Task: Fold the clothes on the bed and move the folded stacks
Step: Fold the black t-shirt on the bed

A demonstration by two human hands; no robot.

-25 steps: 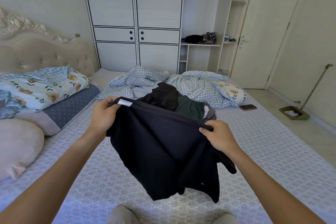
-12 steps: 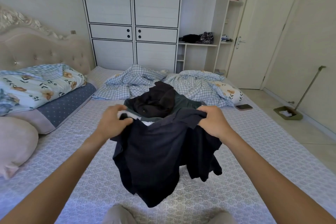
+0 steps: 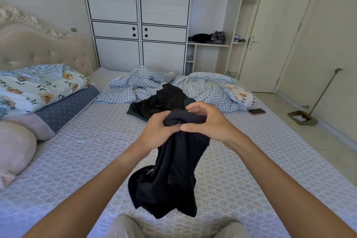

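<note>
Your left hand (image 3: 158, 131) and your right hand (image 3: 210, 121) are close together over the middle of the bed (image 3: 87, 152), and both have their fingers curled tight around the bunched top of a dark garment (image 3: 170, 176) that hangs down toward the near edge. Behind your hands, a small pile of dark clothes (image 3: 160, 100) lies on the bed by the checked blanket (image 3: 143, 85). The open shelf (image 3: 208, 44) beside the wardrobe (image 3: 139, 17) has dark bundled things on it, and a phone (image 3: 257, 111) lies near the bed's right edge.

Both arms stretched fwd, left hand (image 3: 157, 131) & right hand (image 3: 209, 121) touching, fingers curled round dark cloth (image 3: 173, 170).
</note>
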